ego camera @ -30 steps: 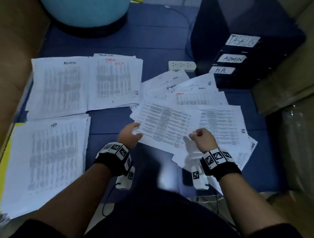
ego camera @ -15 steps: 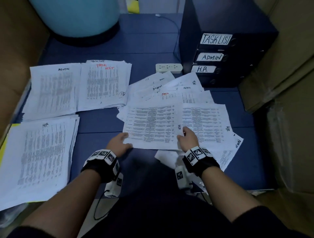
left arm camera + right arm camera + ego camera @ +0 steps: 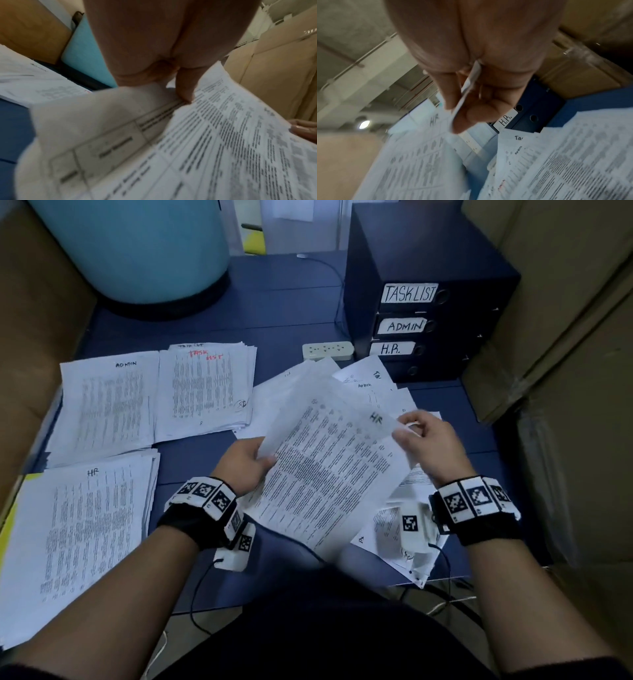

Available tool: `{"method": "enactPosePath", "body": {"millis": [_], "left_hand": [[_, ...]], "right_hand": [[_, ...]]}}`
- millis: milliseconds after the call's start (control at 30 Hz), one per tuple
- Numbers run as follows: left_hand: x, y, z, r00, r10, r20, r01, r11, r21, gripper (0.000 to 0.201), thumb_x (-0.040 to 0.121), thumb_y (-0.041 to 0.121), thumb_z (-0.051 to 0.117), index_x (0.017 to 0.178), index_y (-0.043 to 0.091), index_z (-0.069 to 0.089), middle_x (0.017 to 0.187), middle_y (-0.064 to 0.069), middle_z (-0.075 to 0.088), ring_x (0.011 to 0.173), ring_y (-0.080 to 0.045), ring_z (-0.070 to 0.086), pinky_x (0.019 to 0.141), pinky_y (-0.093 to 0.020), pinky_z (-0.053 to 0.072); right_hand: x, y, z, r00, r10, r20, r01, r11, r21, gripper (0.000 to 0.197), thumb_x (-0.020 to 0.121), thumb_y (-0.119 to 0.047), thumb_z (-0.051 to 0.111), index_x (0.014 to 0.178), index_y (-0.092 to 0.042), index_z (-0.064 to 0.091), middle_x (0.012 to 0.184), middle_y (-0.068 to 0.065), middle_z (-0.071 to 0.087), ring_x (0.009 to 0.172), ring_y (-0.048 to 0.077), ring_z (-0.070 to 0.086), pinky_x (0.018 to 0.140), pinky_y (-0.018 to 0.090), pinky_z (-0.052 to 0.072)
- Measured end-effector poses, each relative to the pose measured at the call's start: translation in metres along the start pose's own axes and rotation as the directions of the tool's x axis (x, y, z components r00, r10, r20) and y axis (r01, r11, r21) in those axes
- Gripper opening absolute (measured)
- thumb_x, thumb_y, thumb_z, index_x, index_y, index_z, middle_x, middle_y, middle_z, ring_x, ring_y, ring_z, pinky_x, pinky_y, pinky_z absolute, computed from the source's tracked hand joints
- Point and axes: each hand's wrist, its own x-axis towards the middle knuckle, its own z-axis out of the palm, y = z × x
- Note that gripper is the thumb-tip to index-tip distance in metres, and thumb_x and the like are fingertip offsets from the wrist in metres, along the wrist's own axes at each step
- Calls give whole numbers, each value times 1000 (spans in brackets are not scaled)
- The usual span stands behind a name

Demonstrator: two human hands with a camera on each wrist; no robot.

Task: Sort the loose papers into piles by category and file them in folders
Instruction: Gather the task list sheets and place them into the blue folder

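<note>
Up off the blue table point(image 3: 291, 313), a printed sheet marked HR point(image 3: 329, 470) is held in the air between both hands, tilted so its top edge leans away from the person. The left hand point(image 3: 245, 463) grips the sheet's left edge, thumb on the printed face and the other fingers curled behind it; in the left wrist view the thumb point(image 3: 185, 86) presses onto the page and a second sheet seems to lie under the first, though the blur makes that hard to be sure of. The right hand point(image 3: 428, 443) pinches the upper right corner next to the handwritten HR, thumb and forefinger closed on the paper's edge, which the right wrist view shows running between the fingertips point(image 3: 465, 121). Under and behind the held sheet lies a loose spread of unsorted papers point(image 3: 380, 392), overlapping at odd angles. To the left are three sorted piles: one headed ADMIN point(image 3: 106, 405), one headed TASK LIST in red point(image 3: 209, 385) just beside it, and a thicker one headed HR point(image 3: 78, 542) nearest the person. At the far right of the table stands a stack of dark folders point(image 3: 428, 313) with white labels reading TASKLIST, ADMIN and H.R. from top to bottom, and a white power strip point(image 3: 327, 350) lies just left of its base. A light blue barrel point(image 3: 137, 244) stands at the far left, and cardboard boxes point(image 3: 565, 337) close in on the right
</note>
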Motion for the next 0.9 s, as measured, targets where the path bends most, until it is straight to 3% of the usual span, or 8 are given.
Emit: {"method": "enactPosePath", "body": {"millis": [133, 233, 433, 600, 667, 700, 733, 900], "left_hand": [[-6, 5, 2, 984, -71, -166, 33, 975, -221, 12, 92, 10, 61, 102, 8, 67, 89, -5, 69, 80, -20, 64, 72, -27, 47], [-8, 9, 7, 966, -145, -216, 51, 920, -388, 25, 88, 11, 66, 112, 4, 67, 99, -8, 71, 88, -21, 68, 84, -36, 53], [-21, 12, 13, 942, -215, -257, 46, 843, -536, 19, 90, 19, 65, 108, 15, 70, 99, -3, 73, 92, -17, 69, 89, -40, 53], [-32, 17, 13, 939, -227, -258, 42, 821, -569, 23, 100, 15, 46, 105, 21, 67, 101, -9, 72, 56, -11, 57, 62, -30, 51], [-35, 21, 12, 931, -245, -271, 58, 831, -554, 25, 100, 13, 45, 113, 16, 66, 103, -26, 68, 83, -14, 46, 62, -49, 51], [-36, 22, 11, 923, -255, -287, 61, 835, -546, 26, 100, 12, 44, 116, 12, 65, 105, -35, 62, 109, -36, 38, 61, -52, 49], [-38, 23, 10, 918, -258, -301, 56, 835, -547, 26, 100, 10, 44, 117, 11, 64, 101, -41, 57, 96, -20, 40, 56, -49, 46], [-38, 21, 5, 889, -307, -339, 66, 820, -569, 27, 100, 11, 44, 119, 5, 62, 92, -38, 60, 61, -20, 37, 65, -56, 48]], "right_hand": [[-11, 3, 9, 993, 115, -16, -104, 938, 332, 23, 92, -12, 64, 111, -18, 52, 86, 9, 68, 66, 19, 64, 66, 37, 54], [-29, 15, 32, 979, 154, 136, -181, 961, 210, 29, 90, -16, 67, 116, -21, 55, 104, 2, 71, 91, 19, 70, 81, 41, 56], [-29, 26, 51, 990, 143, -13, -137, 966, 217, 25, 89, -3, 65, 105, -22, 63, 102, 1, 73, 94, 19, 70, 85, 42, 57], [-23, 33, 45, 984, 126, -126, -103, 979, 175, 7, 93, -10, 61, 87, -15, 61, 82, 6, 69, 71, 20, 63, 70, 35, 52], [-19, 36, 41, 971, 124, -203, -100, 988, 121, 8, 95, -13, 59, 87, -13, 60, 74, 3, 62, 64, 16, 52, 63, 28, 43], [-16, 37, 38, 962, 126, -243, -98, 987, 125, 9, 96, -12, 57, 88, -15, 60, 76, 3, 61, 64, 14, 51, 61, 26, 42], [-12, 39, 34, 948, 137, -287, -95, 983, 156, 12, 96, -10, 54, 88, -17, 59, 78, 4, 61, 64, 14, 51, 59, 24, 41], [4, 59, 0, 812, 307, -495, -89, 905, 416, 22, 94, -6, 51, 79, -21, 52, 69, 5, 51, 41, 10, 43, 46, 22, 37]]}}
